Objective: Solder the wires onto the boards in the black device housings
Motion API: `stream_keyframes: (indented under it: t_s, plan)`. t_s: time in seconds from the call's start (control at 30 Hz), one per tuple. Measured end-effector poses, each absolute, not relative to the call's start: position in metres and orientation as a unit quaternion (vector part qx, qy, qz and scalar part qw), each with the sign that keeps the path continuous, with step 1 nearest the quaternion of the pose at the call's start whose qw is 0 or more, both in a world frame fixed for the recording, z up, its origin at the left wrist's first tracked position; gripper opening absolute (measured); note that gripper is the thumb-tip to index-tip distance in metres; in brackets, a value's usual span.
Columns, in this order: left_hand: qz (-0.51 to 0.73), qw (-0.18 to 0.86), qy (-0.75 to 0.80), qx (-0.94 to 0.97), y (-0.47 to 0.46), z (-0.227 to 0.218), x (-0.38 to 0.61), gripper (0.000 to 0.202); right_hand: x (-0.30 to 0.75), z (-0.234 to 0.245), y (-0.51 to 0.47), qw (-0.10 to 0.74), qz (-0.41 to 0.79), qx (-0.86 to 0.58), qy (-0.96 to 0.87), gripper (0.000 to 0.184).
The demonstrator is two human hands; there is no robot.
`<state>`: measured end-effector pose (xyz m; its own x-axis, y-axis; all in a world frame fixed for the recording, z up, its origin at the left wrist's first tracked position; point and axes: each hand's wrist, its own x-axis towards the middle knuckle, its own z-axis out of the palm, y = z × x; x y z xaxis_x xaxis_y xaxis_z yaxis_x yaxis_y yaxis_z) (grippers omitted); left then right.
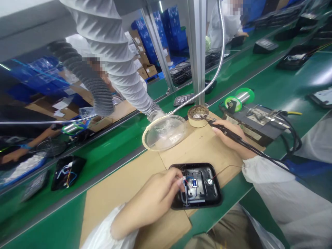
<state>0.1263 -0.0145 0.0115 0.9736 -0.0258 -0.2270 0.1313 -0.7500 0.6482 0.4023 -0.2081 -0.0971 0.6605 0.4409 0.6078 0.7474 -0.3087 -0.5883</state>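
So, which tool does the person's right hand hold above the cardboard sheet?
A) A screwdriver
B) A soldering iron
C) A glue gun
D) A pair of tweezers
B. The right hand grips a black pen-shaped soldering iron by its handle, much as one holds a pen.

This place is a small factory where electronics are put together. It is shown by a long green work bench, with piles of black device cases on it. A soldering iron and a roll of solder are seen, and a big white fume hose is hung over the bench. Blue crates and brown cardboard boxes are stacked behind it.
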Motion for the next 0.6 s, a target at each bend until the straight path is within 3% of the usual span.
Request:
stream_keyframes:
  t_s: [0.27,0.6]
  plan:
    - [-0.024,0.159,0.015,0.987,-0.014,-0.011,0.129,0.032,0.402,-0.097,-0.207,0.459,-0.161,-0.788,-0.377,0.028]
    - [0.009,0.119,-0.020,0.993,-0.010,-0.027,0.138,0.030,0.378,-0.089,-0.218,0.503,-0.161,-0.773,-0.351,0.025]
